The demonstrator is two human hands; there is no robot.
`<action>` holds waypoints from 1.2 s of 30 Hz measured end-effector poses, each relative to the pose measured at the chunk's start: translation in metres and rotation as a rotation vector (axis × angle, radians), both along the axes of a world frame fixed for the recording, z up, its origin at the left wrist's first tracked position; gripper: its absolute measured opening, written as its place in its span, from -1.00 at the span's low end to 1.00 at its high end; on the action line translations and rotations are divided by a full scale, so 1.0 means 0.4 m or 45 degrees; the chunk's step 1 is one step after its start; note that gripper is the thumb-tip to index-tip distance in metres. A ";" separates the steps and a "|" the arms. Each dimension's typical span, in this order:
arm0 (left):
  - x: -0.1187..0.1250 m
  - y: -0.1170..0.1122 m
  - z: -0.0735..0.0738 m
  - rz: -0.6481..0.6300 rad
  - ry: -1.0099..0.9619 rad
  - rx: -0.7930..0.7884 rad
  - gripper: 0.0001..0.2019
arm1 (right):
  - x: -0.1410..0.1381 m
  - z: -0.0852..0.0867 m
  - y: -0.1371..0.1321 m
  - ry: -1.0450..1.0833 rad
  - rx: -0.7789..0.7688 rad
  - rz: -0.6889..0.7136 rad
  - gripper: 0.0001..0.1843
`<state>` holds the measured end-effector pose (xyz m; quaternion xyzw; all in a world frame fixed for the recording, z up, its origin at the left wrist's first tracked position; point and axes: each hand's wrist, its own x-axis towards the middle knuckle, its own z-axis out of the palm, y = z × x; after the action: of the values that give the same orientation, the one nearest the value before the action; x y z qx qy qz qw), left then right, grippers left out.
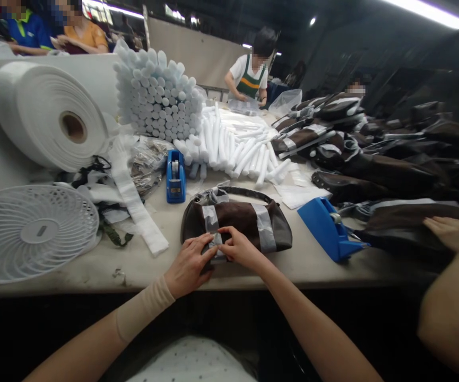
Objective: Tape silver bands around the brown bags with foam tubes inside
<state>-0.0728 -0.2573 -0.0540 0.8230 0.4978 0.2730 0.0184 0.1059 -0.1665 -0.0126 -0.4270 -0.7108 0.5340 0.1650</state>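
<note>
Low in the centre of the frame, the left hand [191, 262] and right hand [240, 249] each pinch their grip on a grey wrapping strip [212, 220] at the near edge of a brown handbag [237, 215] lying on the bench [141, 265]. The bag looks soft, light and slack, so its top handle [249, 192] seems the surest hold.

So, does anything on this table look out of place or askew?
The white fan lies flat on the table, grille up. The blue tape dispenser right of the brown bag lies tilted, while the other dispenser stands upright.
</note>
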 end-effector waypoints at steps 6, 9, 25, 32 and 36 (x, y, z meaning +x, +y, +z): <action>0.000 0.007 0.029 0.019 0.025 -0.023 -0.49 | 0.037 0.060 -0.046 0.484 0.074 -0.299 -0.56; 0.006 0.011 0.054 0.003 0.107 -0.051 -0.51 | 0.078 0.074 -0.082 0.555 0.174 -0.498 -0.57; 0.037 0.053 0.066 -0.027 0.353 0.056 -0.02 | 0.238 -0.006 -0.116 0.567 0.518 -1.027 -0.66; -0.010 0.078 0.076 0.113 0.099 0.073 -0.14 | 0.307 -0.031 -0.036 0.363 0.843 -1.177 -0.61; -0.057 0.129 0.070 0.397 -0.053 0.164 -0.23 | 0.347 -0.042 0.048 0.233 0.956 -1.138 -0.42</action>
<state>-0.0955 -0.2058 -0.0261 0.7294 0.6005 0.3209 -0.0665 0.2448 -0.1474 -0.0296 -0.5495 -0.5853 0.1592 0.5746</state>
